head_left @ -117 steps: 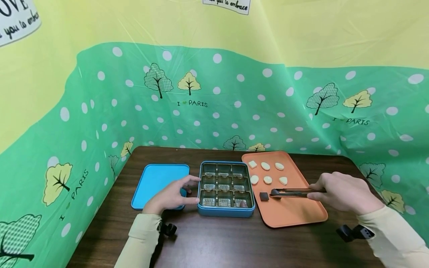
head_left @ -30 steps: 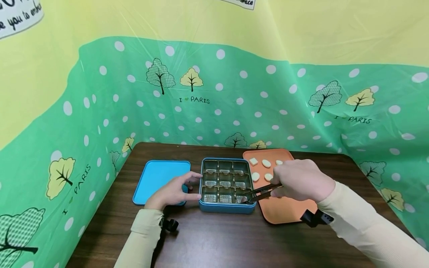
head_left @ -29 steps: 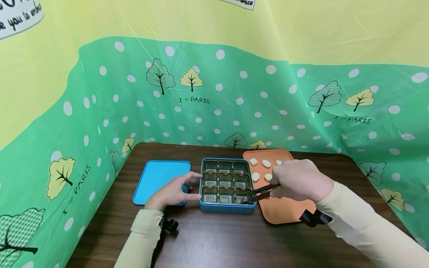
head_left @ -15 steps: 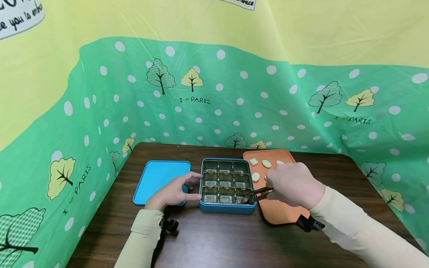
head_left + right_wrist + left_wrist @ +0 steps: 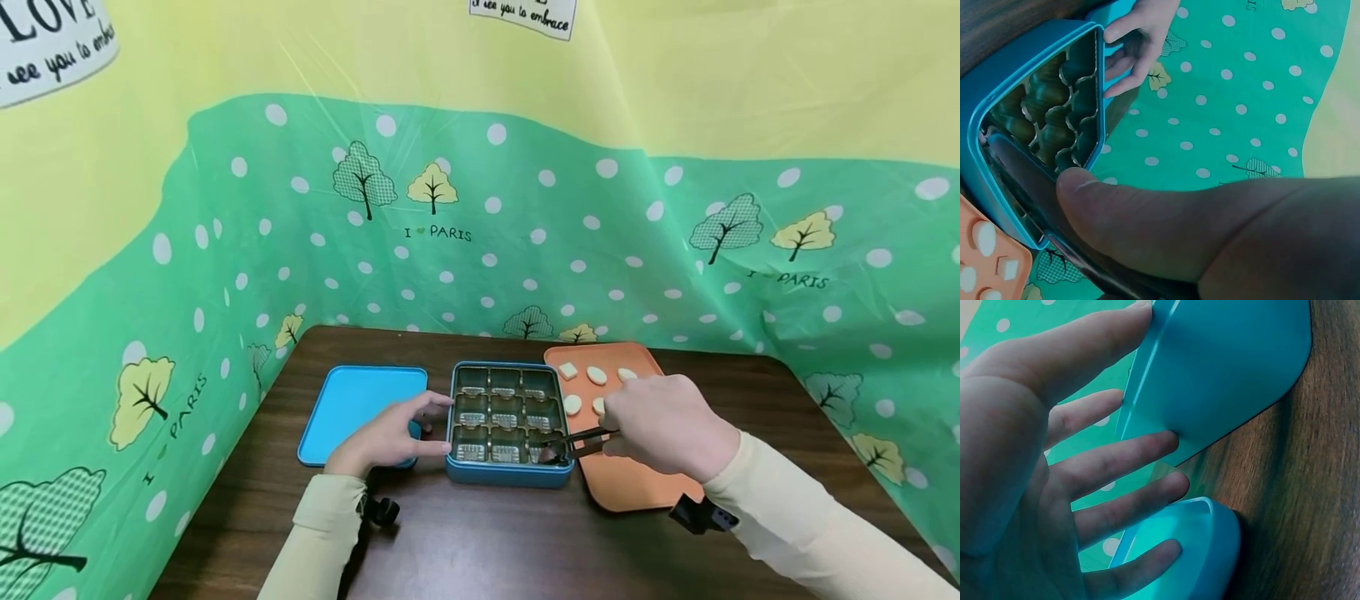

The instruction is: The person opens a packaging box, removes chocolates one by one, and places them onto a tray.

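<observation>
A blue tin (image 5: 510, 476) with a clear divided insert stands mid-table. My left hand (image 5: 384, 435) touches its left side with thumb and fingertips, and in the left wrist view the fingers (image 5: 1116, 456) are spread and nearly straight. My right hand (image 5: 667, 423) grips dark tongs (image 5: 589, 434), its thumb (image 5: 1129, 215) along one arm of them in the right wrist view. The tongs' tips are down in the front right compartment, at something small and dark; I cannot tell whether they pinch it. The other compartments show only clear plastic.
An orange tray (image 5: 633, 496) lies against the tin's right side, bearing several small white pieces (image 5: 596, 376); my right hand covers part of it. A blue lid (image 5: 363, 396) lies left of the tin, partly behind my left hand. A printed curtain (image 5: 480, 250) closes off the back.
My right hand and the tongs have moved left from the tray to the tin's front right compartment. The dark square beside them on the tray no longer shows there. My left hand stays put.
</observation>
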Motion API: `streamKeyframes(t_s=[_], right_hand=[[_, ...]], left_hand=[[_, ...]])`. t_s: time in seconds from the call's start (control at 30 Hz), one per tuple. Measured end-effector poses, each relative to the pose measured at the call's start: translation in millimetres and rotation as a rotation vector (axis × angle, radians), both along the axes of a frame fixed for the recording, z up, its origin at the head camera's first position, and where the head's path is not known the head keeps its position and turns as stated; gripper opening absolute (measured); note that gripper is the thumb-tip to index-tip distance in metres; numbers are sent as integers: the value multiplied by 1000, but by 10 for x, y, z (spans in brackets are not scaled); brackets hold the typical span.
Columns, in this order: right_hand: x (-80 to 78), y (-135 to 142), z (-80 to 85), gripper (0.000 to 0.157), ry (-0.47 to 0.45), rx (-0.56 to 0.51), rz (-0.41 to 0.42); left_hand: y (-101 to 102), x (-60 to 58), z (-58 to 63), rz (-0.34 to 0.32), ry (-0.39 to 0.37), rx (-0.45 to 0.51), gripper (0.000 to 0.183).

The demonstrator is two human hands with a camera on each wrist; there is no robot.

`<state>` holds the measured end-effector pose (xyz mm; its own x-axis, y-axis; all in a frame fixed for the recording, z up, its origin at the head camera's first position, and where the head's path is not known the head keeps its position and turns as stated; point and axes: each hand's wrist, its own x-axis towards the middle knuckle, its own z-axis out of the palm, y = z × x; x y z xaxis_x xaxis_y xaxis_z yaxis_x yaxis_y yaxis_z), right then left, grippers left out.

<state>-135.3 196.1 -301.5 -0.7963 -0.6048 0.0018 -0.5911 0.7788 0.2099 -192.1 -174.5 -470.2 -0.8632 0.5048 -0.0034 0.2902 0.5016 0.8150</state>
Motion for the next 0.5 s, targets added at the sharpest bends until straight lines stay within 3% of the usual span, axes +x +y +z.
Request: streamKeyframes(t_s=[0.5], right_hand=[[2,87,71,38,-20,-65,-26]], left_hand=[[5,-5,-6,-6,-4,8,67]])
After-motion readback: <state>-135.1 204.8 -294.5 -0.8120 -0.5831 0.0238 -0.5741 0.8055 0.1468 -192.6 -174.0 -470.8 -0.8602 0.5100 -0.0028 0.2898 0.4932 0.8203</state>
